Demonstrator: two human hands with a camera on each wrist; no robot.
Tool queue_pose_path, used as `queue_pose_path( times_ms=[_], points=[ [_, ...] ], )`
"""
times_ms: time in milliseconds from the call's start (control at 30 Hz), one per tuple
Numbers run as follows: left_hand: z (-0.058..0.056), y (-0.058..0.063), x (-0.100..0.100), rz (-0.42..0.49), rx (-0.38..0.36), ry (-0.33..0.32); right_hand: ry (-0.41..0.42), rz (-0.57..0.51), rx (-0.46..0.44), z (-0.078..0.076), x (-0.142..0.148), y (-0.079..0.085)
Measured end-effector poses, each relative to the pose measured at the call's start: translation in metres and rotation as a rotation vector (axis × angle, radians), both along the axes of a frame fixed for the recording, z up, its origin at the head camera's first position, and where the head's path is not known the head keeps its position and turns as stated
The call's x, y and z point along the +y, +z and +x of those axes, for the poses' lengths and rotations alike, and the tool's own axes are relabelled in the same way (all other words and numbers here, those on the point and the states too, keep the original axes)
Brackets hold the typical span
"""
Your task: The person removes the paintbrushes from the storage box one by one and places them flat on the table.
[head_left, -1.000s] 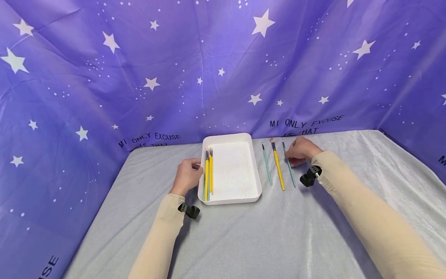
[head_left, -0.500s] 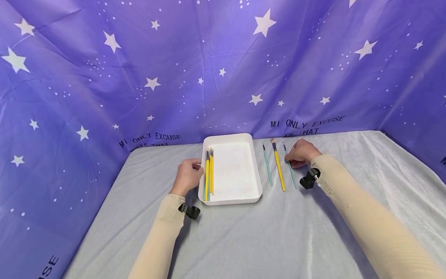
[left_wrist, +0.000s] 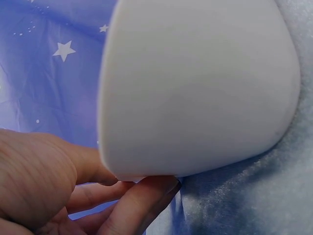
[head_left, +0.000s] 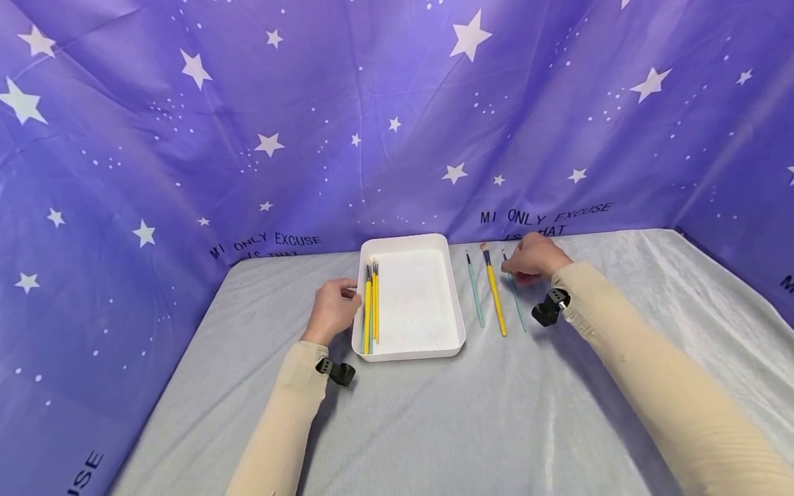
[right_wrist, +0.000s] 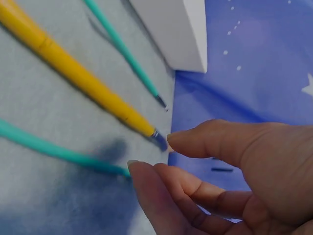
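Observation:
A white tray stands near the middle of the table, with several yellow and teal paintbrushes lying along its left side. My left hand grips the tray's left wall; in the left wrist view the thumb goes behind the rim and the fingers touch the outer side. To the tray's right lie a teal paintbrush, a thicker yellow paintbrush and another teal paintbrush. Over the upper end of that rightmost brush is my right hand, its thumb and forefinger apart in the right wrist view.
A grey cloth covers the table. Behind it and along both sides hangs a purple curtain with white stars and printed letters. Each wrist carries a small black camera.
My right hand has moved slightly up along the rightmost teal paintbrush, toward its bristle end. My left hand and the tray stay in place.

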State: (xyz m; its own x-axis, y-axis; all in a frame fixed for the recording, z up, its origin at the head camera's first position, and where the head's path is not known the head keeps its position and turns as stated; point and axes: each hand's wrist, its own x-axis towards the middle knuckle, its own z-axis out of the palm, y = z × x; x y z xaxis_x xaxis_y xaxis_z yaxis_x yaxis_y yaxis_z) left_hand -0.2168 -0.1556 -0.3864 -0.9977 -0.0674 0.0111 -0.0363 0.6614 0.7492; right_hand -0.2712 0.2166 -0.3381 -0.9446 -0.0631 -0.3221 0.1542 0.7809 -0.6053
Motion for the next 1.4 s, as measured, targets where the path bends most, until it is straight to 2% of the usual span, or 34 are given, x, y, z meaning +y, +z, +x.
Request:
queue_pose_path(
  times_ms=[333,600,900,1133,1400],
  points=[
    [0.001,0.002,0.003,0.011,0.001,0.006,0.052,-0.068,0.04,0.004,-0.027,0.017],
    [0.001,0.001,0.002,0.062,-0.014,0.027,0.081,-0.103,0.073,0.004,-0.057,0.024],
    [0.002,0.0,0.0,0.058,0.023,0.041,0.081,-0.078,0.063,0.0,-0.092,0.022],
    [0.001,0.002,0.004,0.04,0.015,0.06,0.069,-0.116,0.049,-0.003,-0.119,0.018],
    [-0.001,0.002,0.002,0.075,0.004,0.049,0.127,-0.09,0.044,-0.002,-0.147,0.015]
  ],
)
